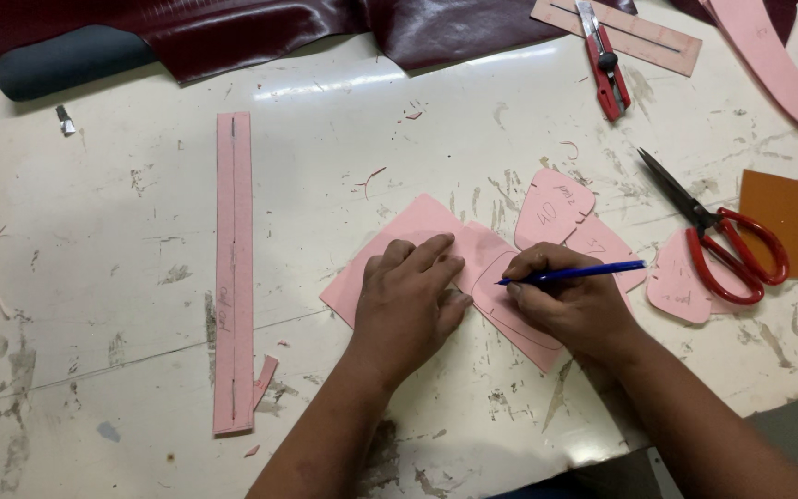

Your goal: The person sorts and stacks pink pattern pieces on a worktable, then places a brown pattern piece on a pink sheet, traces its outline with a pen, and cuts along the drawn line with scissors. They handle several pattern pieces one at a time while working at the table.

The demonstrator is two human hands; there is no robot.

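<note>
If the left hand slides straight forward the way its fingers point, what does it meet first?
The left hand lies flat on a pink sheet, fingers pointing up and right. Straight on, it would probably first meet the rounded pink pattern piece just beyond the sheet, though its exact line is uncertain.

The left hand covers the middle of the pink card sheet; the pen tip is hidden against the fingers. The maroon leather and long pink pattern run off the top edge.
</note>
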